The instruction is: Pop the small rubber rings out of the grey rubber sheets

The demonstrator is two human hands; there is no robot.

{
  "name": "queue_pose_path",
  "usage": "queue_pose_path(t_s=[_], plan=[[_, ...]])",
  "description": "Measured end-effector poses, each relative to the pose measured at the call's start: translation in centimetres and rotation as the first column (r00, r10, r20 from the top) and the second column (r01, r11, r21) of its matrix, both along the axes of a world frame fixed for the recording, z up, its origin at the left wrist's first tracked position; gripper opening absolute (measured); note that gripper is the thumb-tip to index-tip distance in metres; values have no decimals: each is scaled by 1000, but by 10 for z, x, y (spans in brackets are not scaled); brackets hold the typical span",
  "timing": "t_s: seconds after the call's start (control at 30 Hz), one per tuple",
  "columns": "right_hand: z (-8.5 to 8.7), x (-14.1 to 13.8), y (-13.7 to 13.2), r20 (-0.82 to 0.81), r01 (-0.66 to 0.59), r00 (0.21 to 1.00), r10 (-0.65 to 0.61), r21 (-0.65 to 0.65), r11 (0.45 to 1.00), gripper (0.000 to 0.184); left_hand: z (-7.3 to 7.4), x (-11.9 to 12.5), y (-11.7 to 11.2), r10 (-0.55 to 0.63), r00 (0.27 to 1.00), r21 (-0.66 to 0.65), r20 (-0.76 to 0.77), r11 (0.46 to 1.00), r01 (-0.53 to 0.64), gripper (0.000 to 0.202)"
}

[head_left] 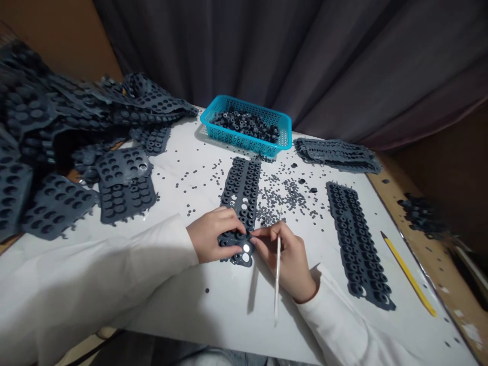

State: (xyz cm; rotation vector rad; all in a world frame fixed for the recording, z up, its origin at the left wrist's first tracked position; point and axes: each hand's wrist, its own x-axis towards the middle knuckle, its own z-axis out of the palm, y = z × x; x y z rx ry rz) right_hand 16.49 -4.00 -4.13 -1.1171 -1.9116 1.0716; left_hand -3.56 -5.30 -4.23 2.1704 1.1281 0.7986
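Observation:
A long dark grey rubber strip full of small rings lies on the white table, running away from me. My left hand is closed on its near end, fingers curled over the edge. My right hand pinches at a ring on that same end, right beside a punched-out hole. A thin white stick runs through my right hand toward me. Both arms wear white sleeves.
A blue basket of loose dark rings stands at the back. Another ring strip lies right, more strips behind it. Piles of empty grey sheets fill the left. Small discs are scattered mid-table. A yellow pencil lies far right.

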Motion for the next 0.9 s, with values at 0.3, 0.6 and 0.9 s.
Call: queue_pose_path(t_s=[0.3,0.6,0.9], plan=[[0,6,-10,56,-13,998,1,202,979,29,0,0,0,-41,990,14,-137,999,44,28],[-4,7,-13,133,-29,991,-9,281,959,20,1,2,1,-43,969,8,-243,999,47,28],[-3,6,-14,131,-44,991,11,252,967,24,-1,2,1,-28,972,18,-231,999,33,28]])
